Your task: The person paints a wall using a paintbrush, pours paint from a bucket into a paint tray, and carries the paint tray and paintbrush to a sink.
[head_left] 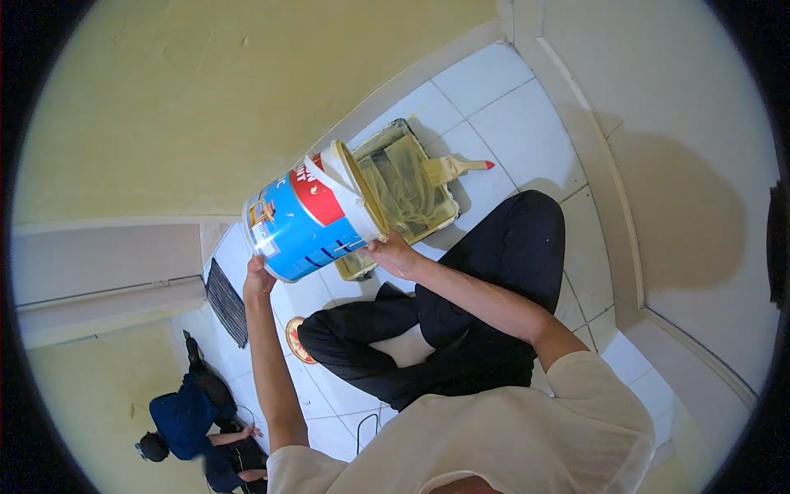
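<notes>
A blue, red and white paint bucket [300, 222] is tilted on its side in the air, its open mouth toward the right. My left hand [260, 277] grips its base edge. Under the rim, my right hand [392, 254] supports the mouth end, fingers partly hidden behind the bucket. Below and beyond the mouth lies a paint tray [397, 181] smeared with yellowish paint. A paintbrush [451, 169] with a red-tipped handle rests across the tray's right side. Whether paint is flowing is hidden.
White floor tiles [527, 123] run between the yellow wall [247, 82] and a pale door panel [675, 165]. A dark striped mat [226, 305] and a round patterned object [299, 340] lie left of my folded legs. Another person [185, 420] sits at lower left.
</notes>
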The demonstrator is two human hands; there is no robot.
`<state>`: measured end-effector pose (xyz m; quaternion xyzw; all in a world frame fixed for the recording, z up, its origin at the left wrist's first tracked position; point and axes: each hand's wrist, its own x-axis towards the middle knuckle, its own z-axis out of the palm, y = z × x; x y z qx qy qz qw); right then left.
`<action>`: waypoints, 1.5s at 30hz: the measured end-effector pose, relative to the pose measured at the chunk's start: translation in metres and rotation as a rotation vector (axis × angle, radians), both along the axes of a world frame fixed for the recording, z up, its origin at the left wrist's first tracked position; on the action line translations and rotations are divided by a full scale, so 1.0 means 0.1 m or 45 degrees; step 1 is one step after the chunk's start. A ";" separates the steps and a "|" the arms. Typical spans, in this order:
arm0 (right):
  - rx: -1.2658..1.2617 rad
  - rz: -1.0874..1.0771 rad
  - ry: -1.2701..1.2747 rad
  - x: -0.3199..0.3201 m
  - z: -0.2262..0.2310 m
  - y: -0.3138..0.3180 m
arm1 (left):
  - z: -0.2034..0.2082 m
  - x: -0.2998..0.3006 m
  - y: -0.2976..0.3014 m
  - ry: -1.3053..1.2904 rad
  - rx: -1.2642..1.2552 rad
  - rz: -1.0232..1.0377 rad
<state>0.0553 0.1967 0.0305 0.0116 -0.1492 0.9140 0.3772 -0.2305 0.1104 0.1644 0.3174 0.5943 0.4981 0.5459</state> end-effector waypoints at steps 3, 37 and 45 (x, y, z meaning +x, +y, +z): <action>0.035 0.000 -0.053 0.00 -0.02 0.03 | 0.04 -0.05 0.05 0.037 -0.024 0.016; 0.326 0.234 -0.071 0.15 0.26 0.16 | 0.76 -0.48 0.37 0.437 -0.159 -0.154; 0.151 0.248 0.146 -0.01 0.07 0.07 | 0.90 -0.21 0.51 0.508 -0.134 -0.231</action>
